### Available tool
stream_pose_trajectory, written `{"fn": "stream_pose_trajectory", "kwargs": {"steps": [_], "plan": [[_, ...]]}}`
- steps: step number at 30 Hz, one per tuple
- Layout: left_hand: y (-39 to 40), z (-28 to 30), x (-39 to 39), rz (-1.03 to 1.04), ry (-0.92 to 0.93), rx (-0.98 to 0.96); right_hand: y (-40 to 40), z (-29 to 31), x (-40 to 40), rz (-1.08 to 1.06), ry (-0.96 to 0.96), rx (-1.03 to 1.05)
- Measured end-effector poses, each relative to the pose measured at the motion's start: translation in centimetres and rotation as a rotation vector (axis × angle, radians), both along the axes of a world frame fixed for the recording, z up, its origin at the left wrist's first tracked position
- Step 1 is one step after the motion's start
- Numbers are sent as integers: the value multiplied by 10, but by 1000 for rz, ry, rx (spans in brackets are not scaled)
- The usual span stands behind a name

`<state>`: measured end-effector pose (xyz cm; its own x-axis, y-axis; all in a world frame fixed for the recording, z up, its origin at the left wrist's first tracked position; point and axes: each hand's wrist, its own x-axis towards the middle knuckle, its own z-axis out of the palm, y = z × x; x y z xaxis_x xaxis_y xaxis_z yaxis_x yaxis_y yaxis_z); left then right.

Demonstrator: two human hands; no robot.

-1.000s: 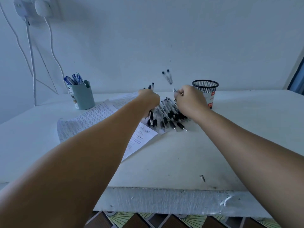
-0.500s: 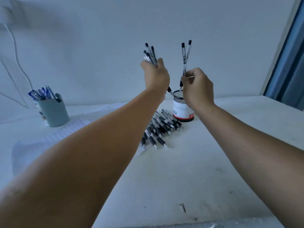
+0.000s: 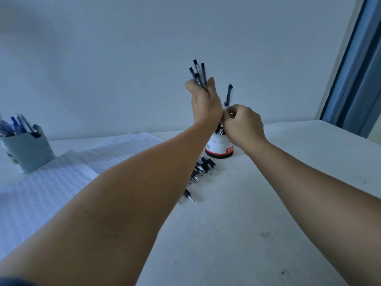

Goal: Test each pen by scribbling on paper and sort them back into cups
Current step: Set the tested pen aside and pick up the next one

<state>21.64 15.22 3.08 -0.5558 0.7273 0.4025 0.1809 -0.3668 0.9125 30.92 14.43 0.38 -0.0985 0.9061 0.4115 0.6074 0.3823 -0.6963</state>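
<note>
My left hand [image 3: 204, 102] is raised and grips a bundle of several black pens [image 3: 198, 74], their caps sticking up above my fist. My right hand [image 3: 243, 125] pinches black pens [image 3: 228, 96] upright directly over the black mesh cup [image 3: 219, 146] with its white and red label. My right hand hides most of the cup's rim. Several more black pens [image 3: 203, 168] lie on the table in front of the cup, partly hidden by my left forearm. Printed paper sheets [image 3: 61, 182] lie at the left.
A teal cup [image 3: 28, 149] holding several blue pens [image 3: 14, 124] stands at the far left on the white table [image 3: 237, 213]. A white wall is behind. A blue window frame [image 3: 356, 79] runs along the right edge.
Both hands rose from the pen pile with pens in them. My right hand then dropped lower over the mesh cup, while my left hand stays raised with its bundle.
</note>
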Motion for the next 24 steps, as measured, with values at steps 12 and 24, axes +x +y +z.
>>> {"fn": "stream_pose_trajectory", "kwargs": {"steps": [12, 24], "plan": [[-31, 13, -40, -40, 349, -373, -1, -16, -18, -51, 20, 157], [-183, 10, -179, 122, 1043, -1621, -98, -24, -108, 474, -694, -95]]}}
